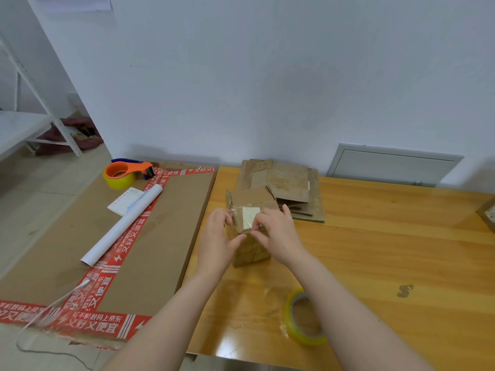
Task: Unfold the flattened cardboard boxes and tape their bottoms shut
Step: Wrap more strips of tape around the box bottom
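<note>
A small unfolded cardboard box (250, 250) stands on the wooden table (388, 250), one end up with its flaps partly folded and a pale label on top. My left hand (218, 239) holds the box's left upper edge with curled fingers. My right hand (276, 234) pinches the flap at the top front corner. Behind the box lies a stack of flattened cardboard boxes (289, 186). A roll of clear yellowish tape (304, 321) lies on the table near my right forearm.
A large flat carton with red printed tape (134, 236) lies to the left, carrying an orange tape dispenser (126, 174), a white paper roll (123, 226) and a small notepad (126, 200). A white wall is right behind; a metal shelf frame (34, 103) stands far left.
</note>
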